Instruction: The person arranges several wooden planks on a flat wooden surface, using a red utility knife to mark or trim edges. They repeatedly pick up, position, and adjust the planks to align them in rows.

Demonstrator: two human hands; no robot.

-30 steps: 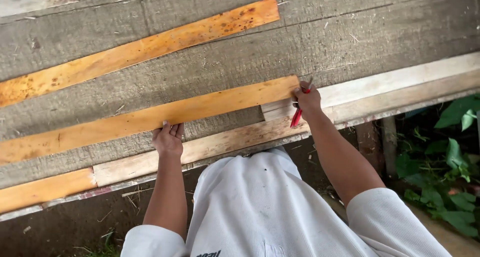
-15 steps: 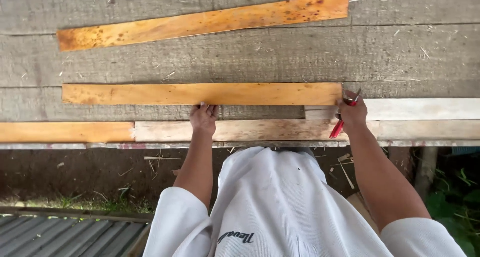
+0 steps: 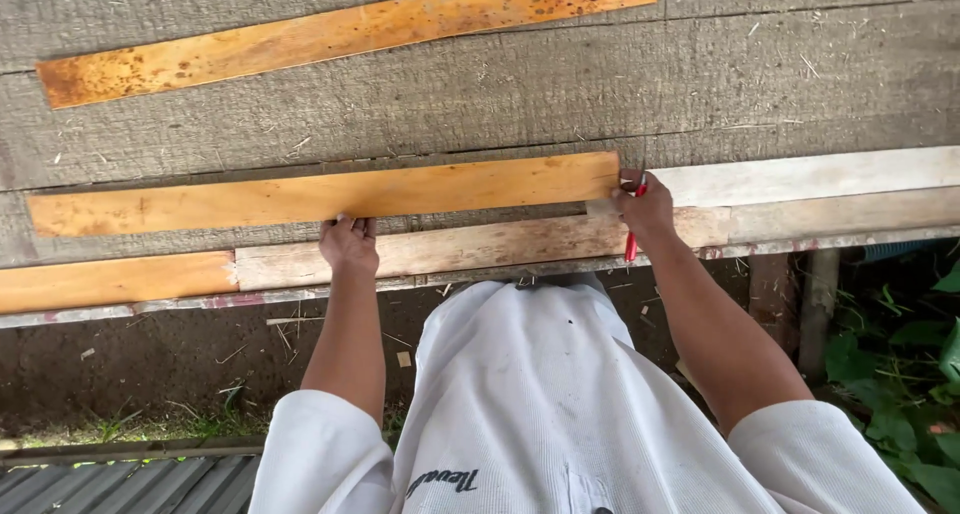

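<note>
Left hand [image 3: 349, 244] pins orange plank [image 3: 320, 192] on counter [image 3: 500, 94], right hand [image 3: 648, 206] grip closed on red pencil [image 3: 632, 236]; plank could slip, skewing mark.

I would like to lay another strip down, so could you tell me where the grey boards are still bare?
The widest bare patch is the grey boards between the upper orange strip and the lower orange strip. It widens to the right, above the pale plank. The near edge is crowded: left hand and right hand, holding a red tool, press there.
</note>
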